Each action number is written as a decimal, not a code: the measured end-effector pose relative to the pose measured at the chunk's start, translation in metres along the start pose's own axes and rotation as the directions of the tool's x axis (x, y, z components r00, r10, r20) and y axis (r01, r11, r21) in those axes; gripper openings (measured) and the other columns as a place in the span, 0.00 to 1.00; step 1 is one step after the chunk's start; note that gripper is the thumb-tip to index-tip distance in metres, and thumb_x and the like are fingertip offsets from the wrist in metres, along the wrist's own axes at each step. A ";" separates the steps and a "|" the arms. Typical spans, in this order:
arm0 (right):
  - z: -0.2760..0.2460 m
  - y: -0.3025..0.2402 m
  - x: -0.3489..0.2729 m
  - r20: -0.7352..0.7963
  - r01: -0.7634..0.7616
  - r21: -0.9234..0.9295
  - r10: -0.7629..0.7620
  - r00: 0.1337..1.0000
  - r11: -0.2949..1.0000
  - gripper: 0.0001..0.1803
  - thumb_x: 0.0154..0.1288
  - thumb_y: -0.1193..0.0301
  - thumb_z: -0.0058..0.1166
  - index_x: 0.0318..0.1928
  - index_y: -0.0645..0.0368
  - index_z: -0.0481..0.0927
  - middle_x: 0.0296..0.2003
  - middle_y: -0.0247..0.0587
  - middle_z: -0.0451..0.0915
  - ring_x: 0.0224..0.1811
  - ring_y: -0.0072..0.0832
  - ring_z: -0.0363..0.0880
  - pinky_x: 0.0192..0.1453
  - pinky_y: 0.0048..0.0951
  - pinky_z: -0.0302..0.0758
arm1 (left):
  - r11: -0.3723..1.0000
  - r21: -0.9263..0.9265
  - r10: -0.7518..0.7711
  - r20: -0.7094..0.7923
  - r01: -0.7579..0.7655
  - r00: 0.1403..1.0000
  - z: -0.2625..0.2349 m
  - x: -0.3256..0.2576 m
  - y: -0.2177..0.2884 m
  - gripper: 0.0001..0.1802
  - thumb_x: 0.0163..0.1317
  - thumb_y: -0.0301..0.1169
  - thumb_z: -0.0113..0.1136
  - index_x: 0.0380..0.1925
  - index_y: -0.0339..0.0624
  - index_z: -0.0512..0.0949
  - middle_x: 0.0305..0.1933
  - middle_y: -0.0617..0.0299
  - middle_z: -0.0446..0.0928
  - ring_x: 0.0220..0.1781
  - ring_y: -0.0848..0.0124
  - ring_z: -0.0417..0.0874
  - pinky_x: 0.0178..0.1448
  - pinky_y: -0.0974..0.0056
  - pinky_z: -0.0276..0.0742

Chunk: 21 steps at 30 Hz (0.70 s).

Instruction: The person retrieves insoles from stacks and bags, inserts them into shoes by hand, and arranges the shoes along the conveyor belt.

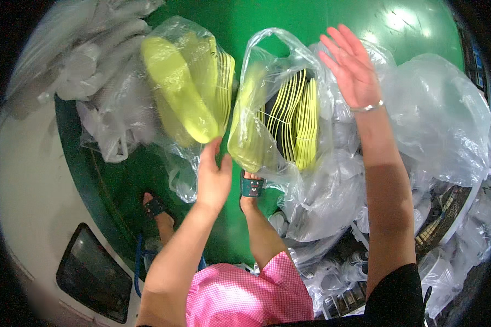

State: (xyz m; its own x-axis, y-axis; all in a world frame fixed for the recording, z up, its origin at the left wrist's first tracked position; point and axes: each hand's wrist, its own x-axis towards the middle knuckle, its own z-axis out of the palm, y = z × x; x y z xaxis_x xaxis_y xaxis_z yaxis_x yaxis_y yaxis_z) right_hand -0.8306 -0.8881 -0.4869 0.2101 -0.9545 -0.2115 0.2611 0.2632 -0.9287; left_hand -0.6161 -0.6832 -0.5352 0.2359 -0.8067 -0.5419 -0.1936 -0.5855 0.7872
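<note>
My left hand (213, 180) has its fingertips at the lower end of a yellow-green shoe insole (180, 90), with the thumb held apart. That insole lies at the front of a clear plastic bag (174, 27), before a stack of similar insoles (223, 87) with dark edges. To its right stands a second clear bag (281, 41), with bundled yellow-and-black insoles (305, 128) tied by a thin white string. Above the right side of this bag, my right hand (354, 68) is raised, palm showing and fingers stretched, holding nothing. A metal bracelet (367, 107) circles its wrist.
Filled clear bags (439, 114) crowd the right, with more white plastic bags (114, 92) at the far left. A pale machine-like body with a dark window (95, 272) curves along the left. My sandaled foot (251, 185) stands on the green floor (229, 218).
</note>
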 end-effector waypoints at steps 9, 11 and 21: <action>0.104 -0.027 -0.205 0.023 -0.617 -0.065 0.619 0.785 0.784 0.17 0.60 0.67 0.46 0.49 0.59 0.67 0.39 0.33 0.72 0.39 0.24 0.71 0.44 0.26 0.69 | 0.984 0.135 -0.126 0.056 0.117 0.990 -0.105 -0.208 0.038 0.17 0.54 0.24 0.50 0.46 0.38 0.68 0.46 0.52 0.71 0.48 0.65 0.72 0.51 0.65 0.68; 0.149 -0.046 -0.284 0.143 -0.625 -0.325 0.691 0.709 0.709 0.15 0.59 0.66 0.49 0.44 0.61 0.70 0.35 0.32 0.72 0.37 0.21 0.70 0.43 0.25 0.69 | 0.983 -0.034 -0.177 0.092 0.181 0.980 -0.132 -0.257 0.064 0.16 0.55 0.27 0.50 0.46 0.38 0.68 0.46 0.52 0.71 0.48 0.63 0.72 0.51 0.65 0.69; 0.528 -0.256 -0.342 0.846 0.050 -0.526 0.516 0.133 0.849 0.15 0.57 0.72 0.48 0.45 0.62 0.71 0.41 0.40 0.72 0.45 0.26 0.70 0.49 0.24 0.67 | 0.868 0.250 0.490 -0.577 -0.430 0.653 -0.461 -0.444 0.198 0.14 0.53 0.28 0.50 0.41 0.39 0.70 0.37 0.52 0.73 0.40 0.56 0.74 0.43 0.60 0.70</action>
State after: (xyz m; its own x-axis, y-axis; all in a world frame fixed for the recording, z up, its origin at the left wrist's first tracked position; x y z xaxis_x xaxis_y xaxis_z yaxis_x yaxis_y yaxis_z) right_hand -0.4721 -0.5552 -0.0158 0.9598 0.1277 -0.2498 -0.2632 0.1020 -0.9593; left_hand -0.3204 -0.4035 -0.0035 0.6088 -0.7674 0.2014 -0.5076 -0.1817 0.8422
